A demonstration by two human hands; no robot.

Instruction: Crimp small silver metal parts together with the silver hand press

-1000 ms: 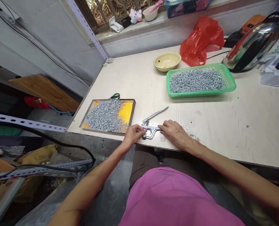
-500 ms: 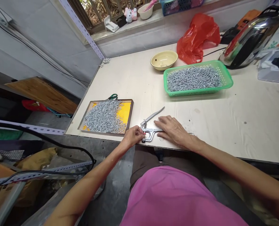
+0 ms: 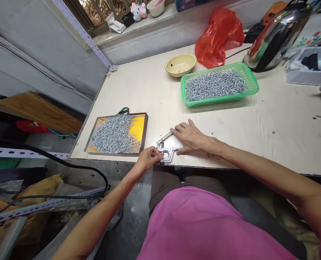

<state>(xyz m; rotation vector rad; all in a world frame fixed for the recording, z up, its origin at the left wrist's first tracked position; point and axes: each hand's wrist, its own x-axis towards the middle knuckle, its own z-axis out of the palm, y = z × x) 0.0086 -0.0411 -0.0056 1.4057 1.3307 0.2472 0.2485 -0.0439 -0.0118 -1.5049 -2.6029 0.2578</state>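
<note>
A metal hand press tool (image 3: 171,154) with two handles and a small spring lies at the table's front edge. The fingers of my right hand (image 3: 189,137) reach over its upper handle, while the thumb rests at the lower handle. At the tool's jaw end my left hand (image 3: 150,158) is pinched, close to a small red part; whatever is between its fingertips is too small to make out. Left of the tool, a shallow tray (image 3: 145,133) with a yellow bottom holds a heap of small silver metal pieces (image 3: 114,134).
A green basket (image 3: 220,100) of similar silver pieces stands farther back, beside a cream bowl (image 3: 181,65). Behind are a red plastic bag (image 3: 217,39) and a kettle (image 3: 276,39). Green-handled scissors (image 3: 124,111) lie behind the tray. A grey bin (image 3: 306,76) stands at the right.
My right hand has moved up onto the tool's upper handle, which now sits closer to the lower one. My left hand stays at the jaw end. The whole view has shifted slightly.
</note>
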